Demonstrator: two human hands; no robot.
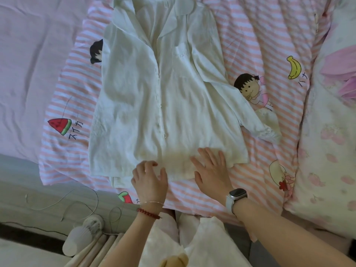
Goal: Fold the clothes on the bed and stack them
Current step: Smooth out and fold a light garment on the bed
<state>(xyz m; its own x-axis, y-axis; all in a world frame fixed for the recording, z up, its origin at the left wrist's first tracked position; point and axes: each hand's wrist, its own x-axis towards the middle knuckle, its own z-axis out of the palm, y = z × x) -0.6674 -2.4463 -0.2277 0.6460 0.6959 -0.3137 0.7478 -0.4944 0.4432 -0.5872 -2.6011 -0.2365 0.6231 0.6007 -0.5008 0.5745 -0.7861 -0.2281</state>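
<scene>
Pink striped bedding [250, 45] with cartoon prints covers the bed, and a white shirt [146, 93] lies on it face up, buttoned, with its hem nearest the person. The right hand [210, 170] presses flat on the hem with straight fingers. The left hand [149, 180] has loosely curled fingers at the hem; whether it pinches the cloth I cannot tell. The thin, wrinkled fabric may bunch during folding, and the right sleeve [250, 112] spreading sideways could make the fold uneven.
</scene>
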